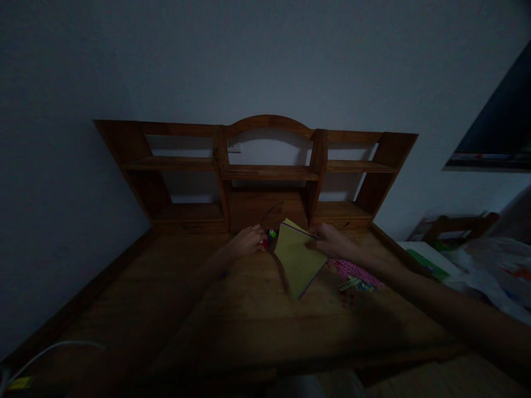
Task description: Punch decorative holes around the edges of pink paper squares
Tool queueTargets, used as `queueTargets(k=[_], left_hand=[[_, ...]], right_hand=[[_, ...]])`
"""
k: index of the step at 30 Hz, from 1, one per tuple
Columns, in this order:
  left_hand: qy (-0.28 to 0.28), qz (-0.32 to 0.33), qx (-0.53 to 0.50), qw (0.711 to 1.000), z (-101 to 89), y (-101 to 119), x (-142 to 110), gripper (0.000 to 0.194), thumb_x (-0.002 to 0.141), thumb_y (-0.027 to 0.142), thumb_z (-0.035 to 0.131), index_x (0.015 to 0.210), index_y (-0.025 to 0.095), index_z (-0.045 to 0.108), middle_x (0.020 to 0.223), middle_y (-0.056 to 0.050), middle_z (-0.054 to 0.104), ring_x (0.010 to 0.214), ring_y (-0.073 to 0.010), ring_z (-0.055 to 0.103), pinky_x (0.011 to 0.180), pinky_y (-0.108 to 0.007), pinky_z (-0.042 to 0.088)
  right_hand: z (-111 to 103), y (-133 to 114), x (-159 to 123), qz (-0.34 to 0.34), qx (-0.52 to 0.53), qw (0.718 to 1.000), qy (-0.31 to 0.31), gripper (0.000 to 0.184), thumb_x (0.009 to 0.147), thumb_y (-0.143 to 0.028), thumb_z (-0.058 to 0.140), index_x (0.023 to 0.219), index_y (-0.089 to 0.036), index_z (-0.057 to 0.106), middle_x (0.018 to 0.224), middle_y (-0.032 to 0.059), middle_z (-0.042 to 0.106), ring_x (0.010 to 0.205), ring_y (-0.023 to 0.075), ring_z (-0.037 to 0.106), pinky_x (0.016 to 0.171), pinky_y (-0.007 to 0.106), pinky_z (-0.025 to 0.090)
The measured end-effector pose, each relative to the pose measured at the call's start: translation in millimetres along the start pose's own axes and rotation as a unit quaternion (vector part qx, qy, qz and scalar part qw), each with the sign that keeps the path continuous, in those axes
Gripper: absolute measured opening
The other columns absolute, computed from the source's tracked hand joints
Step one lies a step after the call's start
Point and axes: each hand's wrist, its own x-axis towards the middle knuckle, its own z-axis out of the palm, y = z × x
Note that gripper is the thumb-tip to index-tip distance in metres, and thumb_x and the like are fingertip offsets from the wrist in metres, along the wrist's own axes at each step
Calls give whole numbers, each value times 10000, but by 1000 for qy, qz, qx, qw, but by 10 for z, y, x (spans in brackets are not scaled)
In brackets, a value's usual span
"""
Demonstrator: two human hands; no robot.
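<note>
My right hand [327, 241] pinches the top right edge of a yellow paper pad [296, 255] with a dark purple border. The pad is tilted up off the desk, and a second yellow layer shows behind its top edge. To its left, my left hand [248, 241] is closed, fingers curled at a small red object [264, 243]. Right beside that stands a small green and blue item [271, 235], its kind too dark to tell. Below my right forearm lie a pile of pink pieces [355, 272] and some small yellow and blue pieces [360, 284].
A wooden desk [182, 276] carries a shelf hutch [269, 172] along the wall. At right are a chair [464, 224], a green and white flat item [427, 262] and plastic bags [485, 271]. A white cable [62, 344] crosses the lower left. The room is dim.
</note>
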Motion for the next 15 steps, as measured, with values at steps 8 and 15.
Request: queueTargets(k=[8, 15], left_hand=[[-9, -27, 20, 999, 19, -296, -136, 176, 828, 284, 609, 959, 171, 643, 987, -87, 611, 995, -231, 498, 882, -332, 387], [-5, -35, -3, 999, 32, -310, -207, 189, 831, 307, 613, 975, 190, 654, 997, -76, 617, 1004, -224, 499, 881, -325, 390]], right_hand=[[613, -131, -161, -5, 166, 986, -5, 284, 714, -129, 478, 876, -147, 710, 694, 12, 696, 573, 144, 631, 468, 187, 449], [209, 314, -453, 107, 135, 985, 20, 299, 769, -201, 439, 918, -152, 694, 653, 27, 687, 507, 166, 628, 428, 209, 439]])
